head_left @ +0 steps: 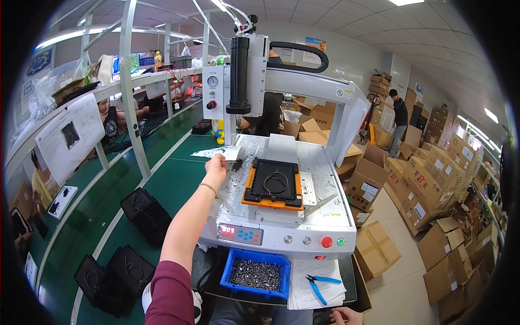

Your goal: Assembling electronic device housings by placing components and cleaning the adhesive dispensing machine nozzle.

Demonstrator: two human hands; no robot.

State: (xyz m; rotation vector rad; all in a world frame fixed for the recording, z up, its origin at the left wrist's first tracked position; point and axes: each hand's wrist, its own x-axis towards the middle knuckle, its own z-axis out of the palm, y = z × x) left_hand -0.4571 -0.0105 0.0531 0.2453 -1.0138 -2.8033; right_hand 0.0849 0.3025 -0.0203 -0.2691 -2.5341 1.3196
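A: Start left of the orange-framed black fixture tray [272, 184]. Well to its left, on the green bench, sit the stacks of black square housings [145, 212]; you touch none of them.

B: Your left hand [215, 165] is stretched out to the tray's left rear; its fingertips look pinched on the near edge of the crumpled white-and-grey paper sheet [225, 153]. That sheet lies on the white machine bed [325, 179], just beyond the tray's left rear corner, with dark specks scattered beside it.

A: So I judge the step to be taking hold of that sheet; the tray itself sits untouched in the middle of the bed, with a thin wire loop lying inside it.

B: The next move calls for a light pull; the sheet looks thin and ragged, and it may tear. Keep your wrist clear of the black cylinder [238, 73] hanging above and behind the tray.

A: In front of the tray and below the bed is the blue plastic bin of small dark screws [255, 273]; to its right are the blue-handled cutters [319, 284], lying on loose white papers.

B: Your right hand [346, 316] is low, in front and to the right of the tray, and only its top edge shows; I cannot tell whether it is open or holding anything.
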